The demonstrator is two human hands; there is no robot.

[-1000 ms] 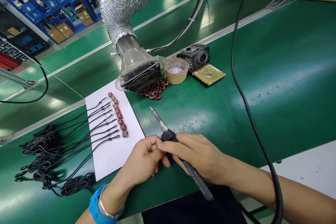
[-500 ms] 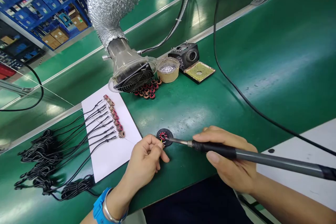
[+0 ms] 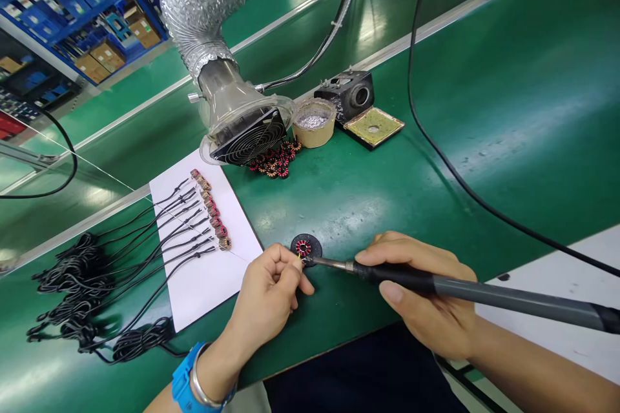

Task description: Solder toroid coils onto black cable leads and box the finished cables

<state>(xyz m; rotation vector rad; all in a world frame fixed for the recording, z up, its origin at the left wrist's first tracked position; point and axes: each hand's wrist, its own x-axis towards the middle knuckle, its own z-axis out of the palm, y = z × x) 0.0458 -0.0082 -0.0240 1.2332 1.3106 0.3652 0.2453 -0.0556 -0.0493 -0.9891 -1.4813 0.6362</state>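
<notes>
A small red-and-black wound ring coil (image 3: 303, 248) lies on a round black pad (image 3: 316, 244) on the green bench. At the pad's near edge, my left hand (image 3: 272, 290) pinches a thin yellow wire (image 3: 299, 257) between thumb and forefinger, close to the coil. My right hand (image 3: 426, 290) is wrapped round the dark handle of a soldering iron (image 3: 402, 276). The iron's tip points left and reaches the coil's near side, beside my left fingertips. Whether the tip touches wire or coil is too small to tell.
A fume extractor hood (image 3: 249, 135) on a silver duct (image 3: 194, 6) hangs over a pile of coils (image 3: 276, 162). Behind are a solder-filled tub (image 3: 314, 126) and an iron stand (image 3: 351, 95) with a yellow sponge (image 3: 374, 127). Left, white paper (image 3: 194, 297) bears coils and black cables (image 3: 82, 271).
The iron's tip has shifted slightly down and left relative to the coil, nearer my left fingertips. My left hand keeps its pinch. The whole view has shifted slightly.
</notes>
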